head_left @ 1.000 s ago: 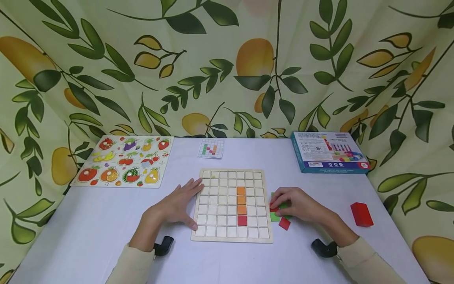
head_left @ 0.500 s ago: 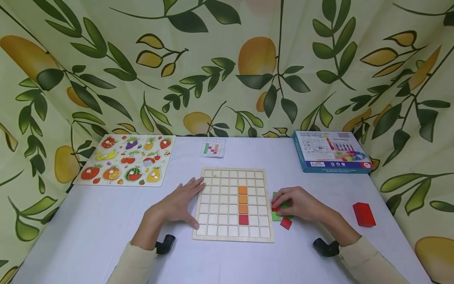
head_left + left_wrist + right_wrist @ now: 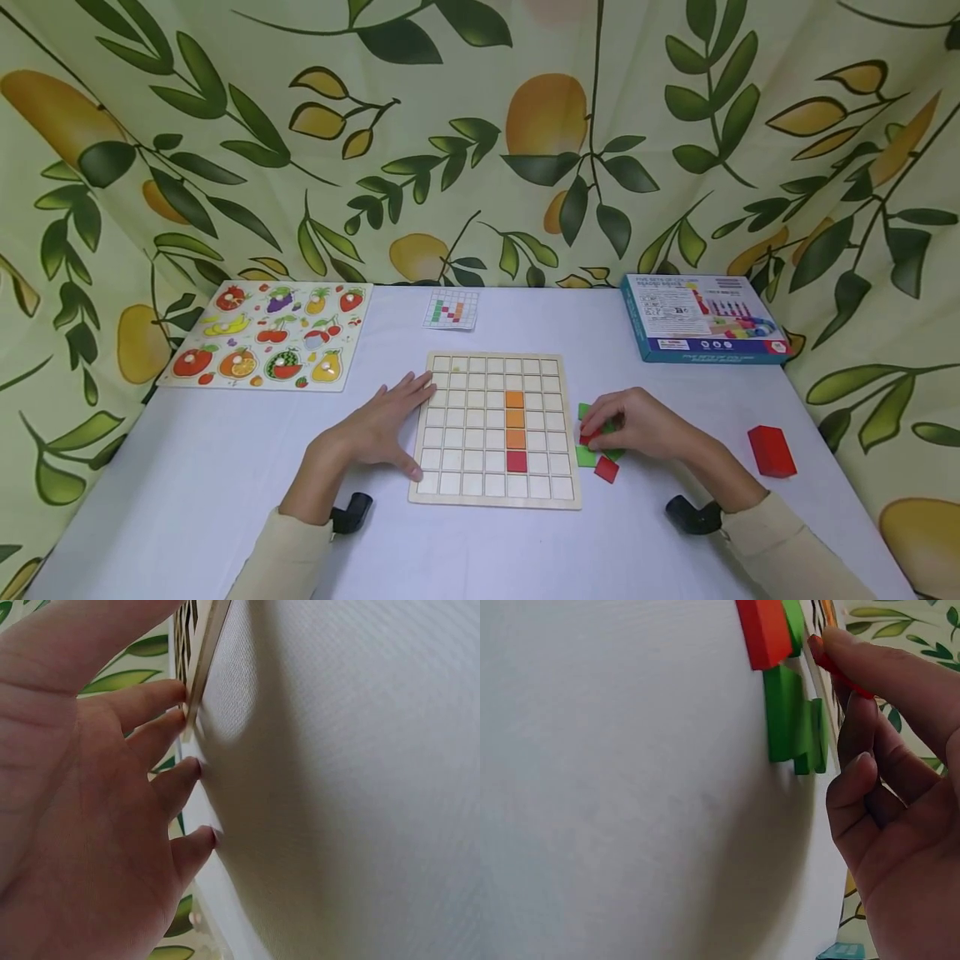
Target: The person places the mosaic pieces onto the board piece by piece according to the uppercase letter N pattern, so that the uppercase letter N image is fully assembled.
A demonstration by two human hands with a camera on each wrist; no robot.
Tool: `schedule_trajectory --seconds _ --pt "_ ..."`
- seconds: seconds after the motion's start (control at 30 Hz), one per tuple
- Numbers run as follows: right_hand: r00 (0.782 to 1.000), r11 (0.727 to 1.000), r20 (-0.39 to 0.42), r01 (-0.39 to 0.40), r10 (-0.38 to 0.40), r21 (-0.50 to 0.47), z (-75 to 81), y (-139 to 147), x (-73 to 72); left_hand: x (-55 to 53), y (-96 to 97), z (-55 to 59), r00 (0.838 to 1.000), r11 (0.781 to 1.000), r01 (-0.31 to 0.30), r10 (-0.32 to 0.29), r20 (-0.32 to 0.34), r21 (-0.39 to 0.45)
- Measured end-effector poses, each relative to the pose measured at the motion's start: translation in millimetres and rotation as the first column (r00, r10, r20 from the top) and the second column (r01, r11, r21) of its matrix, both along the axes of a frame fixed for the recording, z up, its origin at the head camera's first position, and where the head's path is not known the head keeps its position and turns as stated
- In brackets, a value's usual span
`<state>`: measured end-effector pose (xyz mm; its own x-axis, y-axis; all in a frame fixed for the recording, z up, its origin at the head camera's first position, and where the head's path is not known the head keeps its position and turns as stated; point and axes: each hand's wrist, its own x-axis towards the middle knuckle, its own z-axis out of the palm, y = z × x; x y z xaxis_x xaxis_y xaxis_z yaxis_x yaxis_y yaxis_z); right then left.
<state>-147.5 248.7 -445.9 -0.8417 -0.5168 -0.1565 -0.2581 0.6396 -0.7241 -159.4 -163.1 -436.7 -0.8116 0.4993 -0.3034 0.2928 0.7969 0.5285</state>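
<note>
A wooden grid board (image 3: 495,494) lies mid-table, with three orange tiles (image 3: 514,418) in a column and a red tile (image 3: 517,461) just below them. My left hand (image 3: 378,427) rests at the board's left edge, fingers spread and touching it; the left wrist view shows its palm (image 3: 90,825). Beside the board's right edge, my right hand (image 3: 637,425) pinches a red square tile (image 3: 840,671) between thumb and fingers. Under and around that hand lie several green tiles (image 3: 586,457), partly hidden, and a loose red tile (image 3: 607,469).
A small pattern card (image 3: 452,310) lies behind the board. At the back left is a fruit puzzle board (image 3: 262,335); at the back right, a boxed bead set (image 3: 705,318). A red block (image 3: 772,452) stands at the right. A printed curtain (image 3: 450,167) hangs behind the table.
My right hand has lifted slightly with the red tile, uncovering more of the green tiles. The left hand stays on the board's edge. The head view has shifted a little.
</note>
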Motion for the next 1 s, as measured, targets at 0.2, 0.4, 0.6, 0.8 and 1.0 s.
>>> schedule_trajectory --seconds 0.2,0.4,0.6,0.8,1.0 --pt "0.999 0.999 0.01 0.031 -0.031 -0.041 5.8 1 -3.2 0.3 1.7 1.8 1.0 1.0 -0.001 0.001 0.007 -0.012" --pt "0.999 0.997 0.004 0.048 -0.047 -0.054 11.0 -4 -8.7 0.7 3.4 1.6 1.0 0.999 -0.011 0.011 0.015 -0.035" --pt "0.999 0.998 -0.02 0.034 -0.036 -0.059 12.1 -14 -15.2 0.2 3.7 1.3 1.0 0.999 -0.002 0.002 0.007 -0.04" --pt "1.0 0.994 -0.005 0.012 -0.012 -0.11 10.8 -26 -18.4 -0.6 3.0 1.2 1.0 0.999 0.003 -0.003 -0.001 -0.042" --pt "1.0 0.983 0.025 -0.008 0.013 -0.181 6.4 -41 -19.6 -0.5 2.5 1.6 1.0 0.999 0.006 -0.006 0.002 -0.037"
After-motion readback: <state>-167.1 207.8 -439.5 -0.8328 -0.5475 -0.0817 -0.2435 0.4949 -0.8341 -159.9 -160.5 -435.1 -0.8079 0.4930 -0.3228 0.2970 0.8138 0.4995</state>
